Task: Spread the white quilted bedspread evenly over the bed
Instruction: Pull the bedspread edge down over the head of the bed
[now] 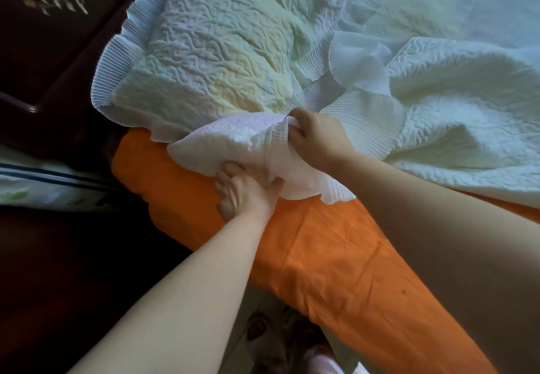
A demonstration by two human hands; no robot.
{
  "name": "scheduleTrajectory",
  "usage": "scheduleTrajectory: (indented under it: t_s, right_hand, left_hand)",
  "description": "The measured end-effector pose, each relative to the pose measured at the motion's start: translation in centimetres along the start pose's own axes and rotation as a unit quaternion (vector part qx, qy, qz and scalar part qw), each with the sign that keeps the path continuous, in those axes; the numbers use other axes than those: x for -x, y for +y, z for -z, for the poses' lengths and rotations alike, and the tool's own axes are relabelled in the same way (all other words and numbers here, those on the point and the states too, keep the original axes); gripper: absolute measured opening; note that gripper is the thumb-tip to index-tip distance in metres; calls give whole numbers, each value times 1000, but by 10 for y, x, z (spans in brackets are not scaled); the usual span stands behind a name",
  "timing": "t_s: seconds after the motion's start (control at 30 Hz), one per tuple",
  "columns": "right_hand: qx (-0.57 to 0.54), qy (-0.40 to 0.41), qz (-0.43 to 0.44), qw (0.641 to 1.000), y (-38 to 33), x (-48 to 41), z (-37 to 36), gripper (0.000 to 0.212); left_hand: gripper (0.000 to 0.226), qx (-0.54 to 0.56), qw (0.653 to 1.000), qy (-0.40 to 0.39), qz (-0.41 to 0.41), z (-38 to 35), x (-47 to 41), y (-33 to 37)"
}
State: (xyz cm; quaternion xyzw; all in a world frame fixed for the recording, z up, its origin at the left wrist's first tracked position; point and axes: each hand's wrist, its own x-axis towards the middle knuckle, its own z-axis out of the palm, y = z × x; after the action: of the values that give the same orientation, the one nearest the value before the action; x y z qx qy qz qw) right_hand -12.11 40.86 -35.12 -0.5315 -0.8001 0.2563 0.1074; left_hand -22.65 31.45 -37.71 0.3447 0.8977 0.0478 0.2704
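The white quilted bedspread (228, 52), with a pleated frill along its edge, lies rumpled and folded over itself across the upper part of the bed. The bed (336, 257) wears an orange sheet, bare along its near edge and corner. My left hand (242, 192) grips a bunched corner of the bedspread from below, near the bed's edge. My right hand (315, 137) pinches the frilled edge of the same fold, just above and to the right of the left hand. A raised fold of the bedspread (455, 105) sits to the right.
Dark wooden furniture (52, 38) with a pale inlaid pattern stands to the left of the bed. A light, striped and leaf-printed item (35, 186) lies at the left edge. Tiled floor (263, 315) shows below the bed's corner.
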Motion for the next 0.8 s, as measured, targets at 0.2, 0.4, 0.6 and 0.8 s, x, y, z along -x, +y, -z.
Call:
scheduleTrajectory:
  t_s: [0.2,0.4,0.6,0.8]
  right_hand:
    - [-82,7,-47,995,-14,9,13,22]
    - [-155,-27,-53,986,-36,27,28,20]
    - [-4,-155,-16,988,-24,64,35,35]
    - [147,-220,-44,964,-28,115,7,10]
  left_hand:
    - [90,30,998,-18,-54,23,-5,4]
    - [54,176,981,43,76,28,6,-4]
    - [20,104,989,101,-9,75,24,-50]
    - [33,-190,957,64,-211,114,41,-100]
